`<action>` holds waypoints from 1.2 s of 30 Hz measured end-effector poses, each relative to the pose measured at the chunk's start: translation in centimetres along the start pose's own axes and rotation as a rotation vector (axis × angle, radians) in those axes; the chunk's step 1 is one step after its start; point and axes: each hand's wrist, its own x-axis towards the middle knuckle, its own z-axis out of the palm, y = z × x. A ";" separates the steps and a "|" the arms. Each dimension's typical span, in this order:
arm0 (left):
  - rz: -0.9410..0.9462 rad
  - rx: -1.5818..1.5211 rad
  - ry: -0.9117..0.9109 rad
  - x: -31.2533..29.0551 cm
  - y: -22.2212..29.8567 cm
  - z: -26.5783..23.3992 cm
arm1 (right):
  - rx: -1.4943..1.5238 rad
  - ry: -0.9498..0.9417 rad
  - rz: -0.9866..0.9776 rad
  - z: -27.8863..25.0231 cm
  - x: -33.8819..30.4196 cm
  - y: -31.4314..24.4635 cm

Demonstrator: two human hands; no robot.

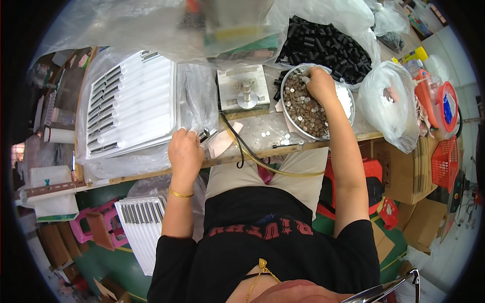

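My left hand (186, 154) is closed round a shiny silver tube (204, 135) at the table's front edge; the tube's end sticks out past the fingers. To its left lies a white ridged tray (146, 101) with a column of similar silver tubes along its left side. My right hand (321, 87) reaches into a round metal bowl (352, 118) of small brownish discs (303, 111). Its fingers curl down among the discs, and what they pinch, if anything, is hidden. Between the hands stands a small metal press fixture (247, 96) with a round base on a pale block.
A heap of short black tubes (323, 50) lies behind the bowl. Clear plastic bags (391, 106) stand at the right. A yellowish hose (283, 172) and black cable hang over the front edge. Below left sits another tray of tubes (141, 214); red baskets (444, 159) and cartons are at the right.
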 end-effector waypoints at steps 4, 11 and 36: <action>-0.051 -0.531 0.244 2.2 3.1 -0.3 | 0.748 -0.086 0.097 -3.7 -1.7 -5.3; -0.358 -1.233 0.072 3.9 3.3 2.5 | 1.078 -0.149 0.133 -4.9 -3.7 -11.2; -0.378 -1.365 -0.147 2.6 5.1 2.5 | -0.357 -0.303 -0.410 5.4 5.5 -7.8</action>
